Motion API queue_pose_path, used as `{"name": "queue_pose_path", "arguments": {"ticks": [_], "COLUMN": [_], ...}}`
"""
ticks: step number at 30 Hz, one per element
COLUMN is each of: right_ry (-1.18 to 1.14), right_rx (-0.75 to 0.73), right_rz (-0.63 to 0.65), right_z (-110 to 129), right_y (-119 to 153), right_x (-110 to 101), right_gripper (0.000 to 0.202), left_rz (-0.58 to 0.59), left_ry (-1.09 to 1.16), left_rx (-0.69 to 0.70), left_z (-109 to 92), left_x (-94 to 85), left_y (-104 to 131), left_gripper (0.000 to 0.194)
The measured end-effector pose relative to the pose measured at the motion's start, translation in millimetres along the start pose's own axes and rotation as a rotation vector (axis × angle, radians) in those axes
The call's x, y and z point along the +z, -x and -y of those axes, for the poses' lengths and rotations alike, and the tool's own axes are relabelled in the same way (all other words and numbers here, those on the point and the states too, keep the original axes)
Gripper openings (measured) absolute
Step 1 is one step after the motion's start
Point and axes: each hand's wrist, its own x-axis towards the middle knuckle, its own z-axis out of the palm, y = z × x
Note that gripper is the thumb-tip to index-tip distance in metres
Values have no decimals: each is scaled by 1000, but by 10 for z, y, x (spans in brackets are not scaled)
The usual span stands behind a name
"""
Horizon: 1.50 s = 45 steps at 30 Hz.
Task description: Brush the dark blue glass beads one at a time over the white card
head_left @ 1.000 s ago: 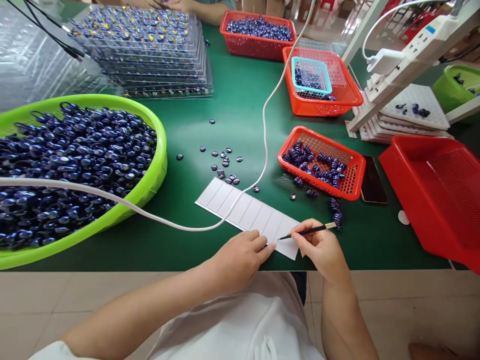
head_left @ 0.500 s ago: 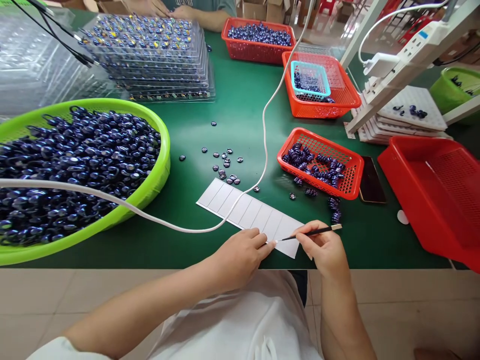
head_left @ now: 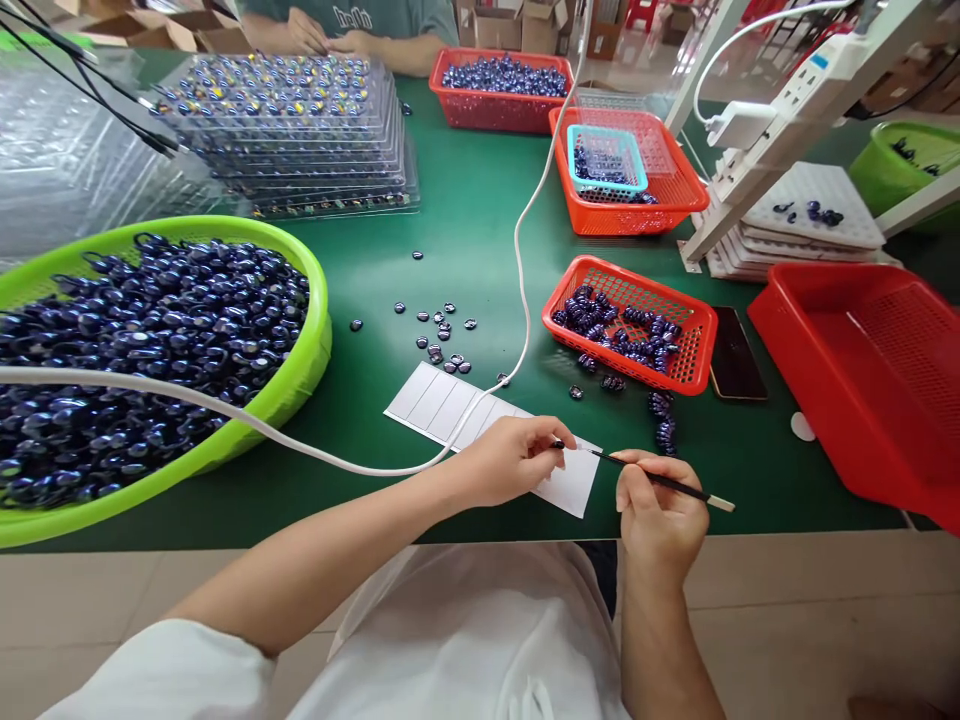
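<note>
Dark blue and glossy, a small piece [head_left: 557, 444] sat pinched between the fingers and thumb of the left hand [head_left: 517, 460], right of centre, over a ruled white sheet [head_left: 486, 412]. The right hand [head_left: 664, 510] gripped a slim black stick [head_left: 679, 486], pen-fashion, seemingly so its tip could be steered finely beside the piece. Loose pieces [head_left: 444, 335] dotted the green surface [head_left: 465, 220] mid-frame, probably kept there for easy reach; an orange basket [head_left: 697, 350] right of centre held more. At the top, a co-worker's shirt [head_left: 405, 18] bore pale lettering [head_left: 352, 18], apparently "hello"; I could read no brand.
</note>
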Motion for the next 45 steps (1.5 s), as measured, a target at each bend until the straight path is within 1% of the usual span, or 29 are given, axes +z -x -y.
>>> {"name": "queue_pose_path", "arguments": {"ticks": [2,4,9,13,19,25,34,40,45], "right_ry": [30,67,165,216,253,323,304,337,321], "right_rx": [-20,-42,-119,-186,-244,-240,-238,-229,-224], "right_rz": [-33,-44,6,66,139,157,166,164,179], "right_z": [1,8,3,-25,-43,-57,-54,-59,-39], "right_y": [12,33,104,145,176,186,189,194,187], "right_x": [12,19,23,4,-16,-29,-32,-30,-14], "right_gripper": [16,16,13,13,17,13,17,13,16], "left_rz": [56,80,60,36,24,16,20,24,23], "left_ry": [176,279,378,449,482,492,500,500,487], "left_rx": [-96,-141,-144,-148,-166,-186,-202,-202,-203], "left_z": [31,72,143,186,220,210,208,211,209], "left_x": [17,34,43,49,69,67,67,66,69], "left_y": [-69,-94,-86,-88,-82,-88,-87,-86,-87], "left_gripper": [18,21,39,50,50,48,46,46,46]}}
